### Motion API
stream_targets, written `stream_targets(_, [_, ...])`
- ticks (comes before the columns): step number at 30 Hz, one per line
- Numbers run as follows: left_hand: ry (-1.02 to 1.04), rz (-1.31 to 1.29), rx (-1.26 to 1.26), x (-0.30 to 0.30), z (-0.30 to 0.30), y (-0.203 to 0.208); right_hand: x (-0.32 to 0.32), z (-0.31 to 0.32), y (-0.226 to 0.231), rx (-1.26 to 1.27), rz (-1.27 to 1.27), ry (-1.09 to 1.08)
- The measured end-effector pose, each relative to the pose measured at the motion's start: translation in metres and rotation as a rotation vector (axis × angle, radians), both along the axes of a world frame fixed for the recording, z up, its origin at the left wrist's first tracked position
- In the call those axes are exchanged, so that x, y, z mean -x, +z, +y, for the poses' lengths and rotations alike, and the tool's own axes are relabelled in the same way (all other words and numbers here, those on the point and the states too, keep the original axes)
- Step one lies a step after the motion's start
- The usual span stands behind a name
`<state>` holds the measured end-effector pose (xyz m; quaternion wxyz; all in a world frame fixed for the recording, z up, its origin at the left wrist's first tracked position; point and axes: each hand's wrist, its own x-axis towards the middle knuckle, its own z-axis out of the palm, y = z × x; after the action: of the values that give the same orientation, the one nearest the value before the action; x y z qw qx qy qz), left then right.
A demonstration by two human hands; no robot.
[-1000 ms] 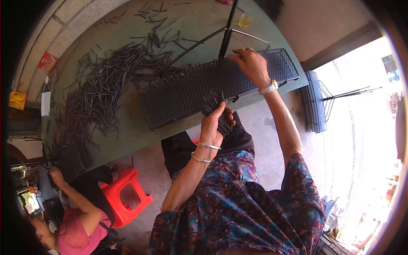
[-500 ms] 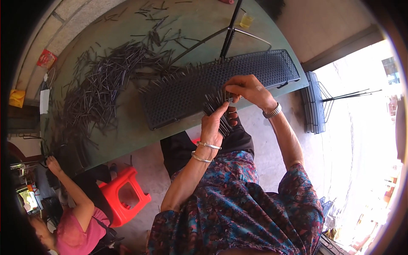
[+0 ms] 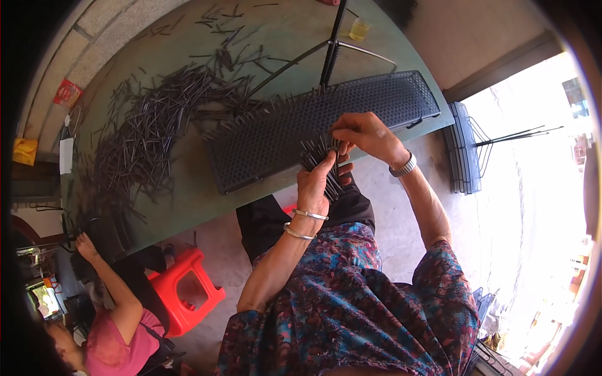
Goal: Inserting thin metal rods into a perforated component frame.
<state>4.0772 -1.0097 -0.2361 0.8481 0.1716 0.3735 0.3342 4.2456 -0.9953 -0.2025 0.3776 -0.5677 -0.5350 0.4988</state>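
My left hand [image 3: 315, 180] is wrapped round a bundle of thin dark rods [image 3: 333, 187], held above my lap at the table's near edge. My right hand [image 3: 369, 134] is closed in a pinch at the bundle's upper end. The rod tips there are partly hidden by its fingers, so which rod it grips is hard to make out. Just beyond both hands lies a long dark perforated panel [image 3: 251, 153] with a raised rim, and a row of rods sticks up along its far edge.
A big loose heap of rods [image 3: 141, 128] covers the left of the green table [image 3: 182, 216]. Metal struts [image 3: 330, 59] rise behind the panel, near a glass of yellow liquid [image 3: 359, 29]. A red stool [image 3: 182, 313] and a person in pink [image 3: 119, 341] are at lower left.
Both my hands stay at the bundle, with only slight finger movement. The person at left has moved their hand a little. The view has shifted slightly.
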Motion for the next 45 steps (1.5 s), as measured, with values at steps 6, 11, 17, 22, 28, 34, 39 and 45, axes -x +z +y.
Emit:
stream_targets(6, [0.031, 0.04, 0.023, 0.001, 0.001, -0.012, -0.01, -0.001, 0.008, -0.191, -0.128, -0.258])
stream_targets(11, [0.044, -0.134, 0.187, 0.002, -0.004, -0.029, -0.029, 0.03, 0.015, -0.505, -0.387, -0.548])
stream_targets(17, [0.027, -0.136, 0.187, 0.001, -0.005, -0.023, -0.043, 0.058, -0.012, -0.664, -0.453, -0.549])
stream_targets(22, [-0.024, -0.167, 0.196, 0.007, -0.004, -0.022, -0.04, 0.06, -0.006, -0.643, -0.53, -0.505])
stream_targets(28, [-0.036, -0.158, 0.223, 0.006, -0.005, -0.023, -0.044, 0.061, -0.004, -0.658, -0.552, -0.45])
stream_targets(34, [-0.038, -0.076, 0.188, 0.008, -0.005, -0.023, -0.052, 0.064, -0.022, -0.574, -0.562, -0.303])
stream_targets(39, [-0.03, -0.075, 0.151, 0.007, -0.005, -0.023, -0.052, 0.066, -0.027, -0.681, -0.668, -0.242])
stream_targets(45, [-0.033, -0.092, 0.112, 0.004, -0.005, -0.011, -0.054, 0.064, -0.028, -0.563, -0.806, -0.416])
